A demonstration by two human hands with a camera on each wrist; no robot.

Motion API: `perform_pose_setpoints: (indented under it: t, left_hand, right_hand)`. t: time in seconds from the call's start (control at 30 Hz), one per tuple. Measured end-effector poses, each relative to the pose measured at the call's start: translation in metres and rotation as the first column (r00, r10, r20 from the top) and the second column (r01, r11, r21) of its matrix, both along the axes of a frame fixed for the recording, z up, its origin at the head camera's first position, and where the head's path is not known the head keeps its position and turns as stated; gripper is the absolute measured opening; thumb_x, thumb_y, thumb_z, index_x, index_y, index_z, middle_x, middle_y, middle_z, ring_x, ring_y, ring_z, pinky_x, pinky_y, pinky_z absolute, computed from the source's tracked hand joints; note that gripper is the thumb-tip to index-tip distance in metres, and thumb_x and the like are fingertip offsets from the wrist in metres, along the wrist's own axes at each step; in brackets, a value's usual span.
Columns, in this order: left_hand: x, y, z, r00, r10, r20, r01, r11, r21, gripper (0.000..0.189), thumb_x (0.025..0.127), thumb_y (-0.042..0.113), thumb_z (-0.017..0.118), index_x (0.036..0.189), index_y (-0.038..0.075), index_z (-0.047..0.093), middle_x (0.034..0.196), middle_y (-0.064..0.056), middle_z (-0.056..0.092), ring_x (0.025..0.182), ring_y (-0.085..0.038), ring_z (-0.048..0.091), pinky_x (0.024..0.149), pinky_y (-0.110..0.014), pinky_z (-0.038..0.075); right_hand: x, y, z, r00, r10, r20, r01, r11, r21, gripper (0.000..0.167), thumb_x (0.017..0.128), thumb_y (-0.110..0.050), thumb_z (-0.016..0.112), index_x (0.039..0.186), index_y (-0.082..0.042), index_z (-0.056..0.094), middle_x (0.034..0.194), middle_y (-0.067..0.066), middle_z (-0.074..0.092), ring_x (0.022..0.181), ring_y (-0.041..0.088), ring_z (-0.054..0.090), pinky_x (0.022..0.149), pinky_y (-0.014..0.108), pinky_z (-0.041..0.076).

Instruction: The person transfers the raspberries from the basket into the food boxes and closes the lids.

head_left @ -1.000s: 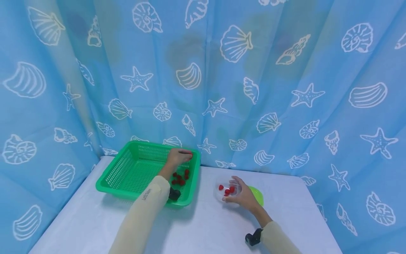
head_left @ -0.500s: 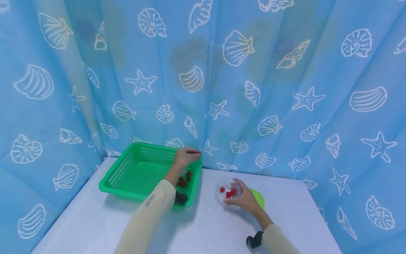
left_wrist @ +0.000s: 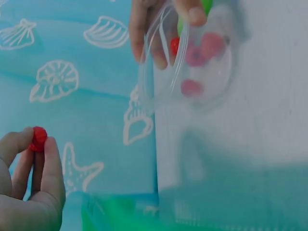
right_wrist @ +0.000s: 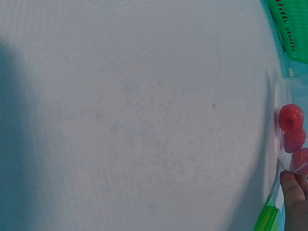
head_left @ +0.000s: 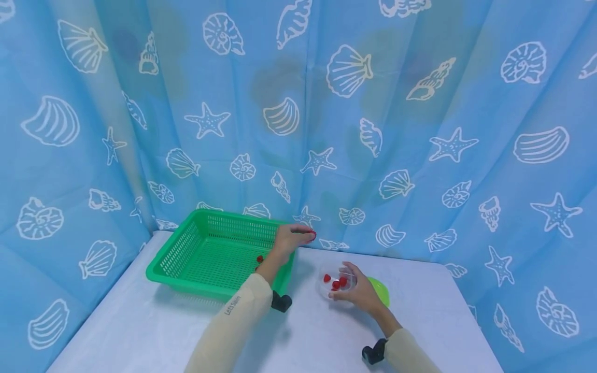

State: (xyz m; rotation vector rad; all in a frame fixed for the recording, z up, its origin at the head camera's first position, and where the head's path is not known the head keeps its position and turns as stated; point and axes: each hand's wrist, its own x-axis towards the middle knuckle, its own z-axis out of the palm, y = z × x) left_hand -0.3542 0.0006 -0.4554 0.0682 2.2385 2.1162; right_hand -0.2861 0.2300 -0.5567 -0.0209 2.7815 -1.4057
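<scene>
My left hand (head_left: pixel 286 241) is over the right side of the green basket, pinching a raspberry (left_wrist: pixel 39 138) between thumb and fingertips. Below it, a few raspberries (head_left: pixel 259 258) show on the basket's floor, the others hidden behind the forearm. To the right, my right hand (head_left: pixel 361 290) grips a clear plastic tub (left_wrist: pixel 146 89) by its side, thumb and fingers spread around the wall. Inside the tub lie several red raspberries (right_wrist: pixel 291 118). The left hand and its raspberry are apart from the tub, behind and to its left.
The slotted green basket (head_left: pixel 163 257) stands at the left of the white-covered table (head_left: pixel 317 336). A lime-green lid (head_left: pixel 381 291) lies just right of the tub, partly behind the right hand. A blue shell-print curtain (head_left: pixel 345 155) hangs behind the table.
My left hand has moved right with the raspberry, from inside the basket's back right corner to past its right rim. The right hand keeps its hold on the tub.
</scene>
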Motion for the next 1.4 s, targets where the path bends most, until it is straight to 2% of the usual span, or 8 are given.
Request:
perform_pose_setpoints:
  t: [0.23,0.37,0.47,0.67,0.83,0.9,1.13,1.4]
  left_hand:
    - [0.012,0.021,-0.006,1.0,0.006,-0.012,-0.007,0.992,-0.128,0.023,0.084,0.021,0.078,0.105,0.01,0.075,0.094,0.0,0.071,0.088,-0.019,0.067,0.082,-0.037,0.057]
    - [0.017,0.031,-0.014,1.0,0.015,0.002,-0.014,0.969,-0.248,0.019,0.083,0.028,0.079,0.101,0.022,0.076,0.094,0.005,0.071,0.092,-0.019,0.066,0.083,-0.04,0.056]
    - [0.019,0.035,-0.023,1.0,0.022,0.014,-0.017,0.948,-0.318,0.017,0.081,0.031,0.08,0.097,0.028,0.075,0.094,0.008,0.071,0.093,-0.018,0.066,0.082,-0.038,0.056]
    - [0.023,0.04,-0.031,1.0,0.007,-0.015,-0.011,0.946,-0.324,0.019,0.08,0.031,0.081,0.098,0.026,0.076,0.097,0.007,0.071,0.094,-0.018,0.066,0.081,-0.037,0.056]
    - [0.032,0.044,-0.036,1.0,-0.005,0.007,0.007,0.916,-0.402,0.024,0.079,0.034,0.082,0.101,0.032,0.074,0.101,0.011,0.07,0.099,-0.018,0.064,0.082,-0.035,0.056]
    - [0.035,0.046,-0.039,1.0,-0.02,-0.006,0.016,0.916,-0.402,0.023,0.079,0.032,0.082,0.101,0.03,0.074,0.1,0.01,0.07,0.099,-0.018,0.065,0.082,-0.034,0.056]
    - [0.043,0.055,-0.049,0.998,-0.051,-0.037,0.036,0.946,-0.322,0.017,0.082,0.02,0.08,0.098,0.02,0.075,0.094,0.006,0.07,0.086,-0.013,0.067,0.077,-0.027,0.057]
    - [0.046,0.062,-0.065,0.992,-0.085,-0.09,0.053,0.95,-0.308,0.015,0.082,0.014,0.08,0.096,0.015,0.075,0.092,0.004,0.071,0.083,-0.012,0.066,0.074,-0.025,0.057]
  right_hand:
    - [-0.002,0.001,0.001,1.0,0.015,-0.01,-0.015,1.0,-0.006,0.105,0.062,-0.041,0.091,0.149,-0.027,0.034,0.14,0.0,0.052,0.131,0.027,0.045,0.094,0.058,0.047]
    - [-0.003,0.001,0.001,1.0,0.018,-0.013,-0.018,1.0,-0.011,0.106,0.062,-0.042,0.091,0.149,-0.026,0.034,0.14,0.001,0.052,0.131,0.027,0.045,0.094,0.058,0.047]
    - [-0.003,0.001,0.001,1.0,0.012,-0.004,-0.012,1.0,-0.009,0.107,0.061,-0.043,0.091,0.149,-0.026,0.034,0.141,0.0,0.052,0.13,0.027,0.045,0.094,0.058,0.047]
    - [-0.004,0.001,0.002,1.0,-0.001,-0.009,0.001,1.0,0.003,0.109,0.059,-0.044,0.092,0.149,-0.027,0.034,0.14,0.001,0.052,0.13,0.029,0.045,0.094,0.061,0.046]
    - [-0.004,0.002,0.0,1.0,0.004,-0.004,-0.004,1.0,-0.008,0.11,0.059,-0.043,0.092,0.149,-0.027,0.033,0.141,-0.002,0.051,0.13,0.027,0.044,0.094,0.061,0.045]
    - [-0.004,0.003,-0.002,1.0,0.015,-0.005,-0.015,1.0,-0.012,0.11,0.059,-0.044,0.092,0.15,-0.027,0.033,0.141,-0.002,0.051,0.131,0.027,0.044,0.095,0.061,0.045]
    - [-0.002,0.004,-0.004,1.0,0.014,-0.012,-0.014,1.0,-0.01,0.109,0.059,-0.044,0.092,0.149,-0.028,0.034,0.142,0.0,0.05,0.132,0.028,0.043,0.096,0.062,0.043]
    - [-0.002,0.005,-0.003,0.999,0.03,-0.026,-0.03,1.0,0.0,0.106,0.061,-0.044,0.091,0.15,-0.026,0.035,0.146,0.004,0.045,0.135,0.032,0.039,0.095,0.06,0.045]
